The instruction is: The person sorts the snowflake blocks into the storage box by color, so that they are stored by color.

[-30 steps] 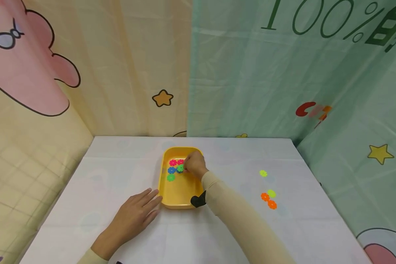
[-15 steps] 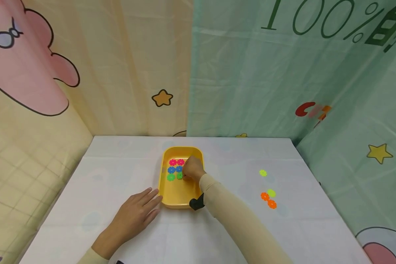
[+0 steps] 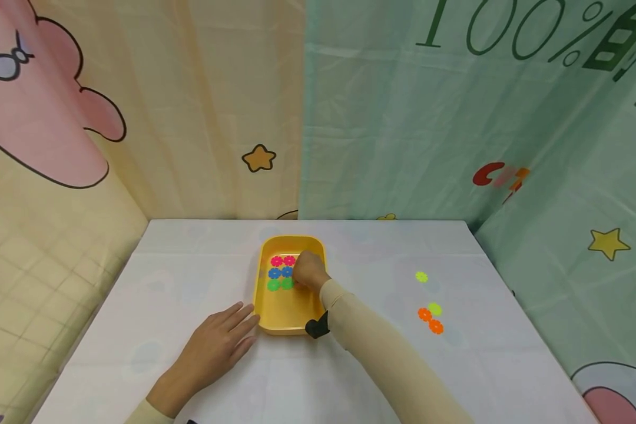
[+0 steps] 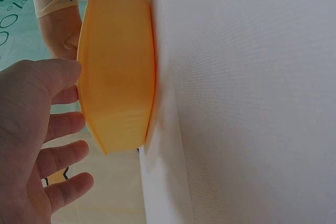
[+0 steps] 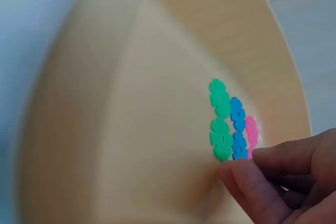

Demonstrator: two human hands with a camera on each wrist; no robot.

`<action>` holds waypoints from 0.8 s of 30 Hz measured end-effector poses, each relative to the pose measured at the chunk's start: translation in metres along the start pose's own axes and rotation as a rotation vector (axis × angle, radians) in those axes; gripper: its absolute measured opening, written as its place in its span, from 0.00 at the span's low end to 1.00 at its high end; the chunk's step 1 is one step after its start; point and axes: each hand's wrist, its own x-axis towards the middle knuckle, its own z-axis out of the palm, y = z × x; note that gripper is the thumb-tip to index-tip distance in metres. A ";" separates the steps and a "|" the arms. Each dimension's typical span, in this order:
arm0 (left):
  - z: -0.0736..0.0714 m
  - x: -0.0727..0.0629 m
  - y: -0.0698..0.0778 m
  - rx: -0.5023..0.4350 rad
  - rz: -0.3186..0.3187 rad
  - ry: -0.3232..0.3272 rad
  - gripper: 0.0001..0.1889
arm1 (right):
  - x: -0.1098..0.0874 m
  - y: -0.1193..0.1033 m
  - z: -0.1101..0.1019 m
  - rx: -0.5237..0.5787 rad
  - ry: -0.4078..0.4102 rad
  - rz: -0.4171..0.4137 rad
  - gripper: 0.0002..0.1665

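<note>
My right hand (image 3: 310,271) reaches into the yellow tray (image 3: 283,324) with bent fingers, its fingertips (image 5: 228,167) right at the edge of a green flower-shaped piece (image 5: 222,139). I cannot tell whether they pinch it. That piece lies flat beside another green flower piece (image 3: 273,285). Above them sit two blue flower pieces (image 3: 274,273), then two pink ones (image 3: 277,261), all in pairs. My left hand (image 3: 214,344) is spread beside the tray's near left corner. In the left wrist view, its thumb and fingers stay extended, with fingertips at the tray's rim.
Right of the tray, two orange flower pieces (image 3: 436,327) and a yellow-green one (image 3: 435,309) lie grouped on the white-covered table (image 3: 371,253). Another yellow-green piece (image 3: 421,277) lies farther back. Printed curtains (image 3: 392,118) stand behind and at the sides.
My right hand has come nearer, bringing the second green piece down from over the blue pair to lie beside the first green one. The left hand has stayed put.
</note>
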 end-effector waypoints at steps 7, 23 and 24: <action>0.001 0.000 0.000 0.001 0.003 0.000 0.25 | -0.012 -0.001 -0.016 0.215 -0.023 -0.060 0.06; 0.001 0.001 0.001 -0.001 0.013 0.021 0.25 | -0.042 0.001 -0.061 0.322 -0.018 -0.224 0.06; 0.001 0.002 0.001 -0.001 0.013 0.021 0.25 | -0.042 0.003 -0.064 0.324 -0.018 -0.215 0.06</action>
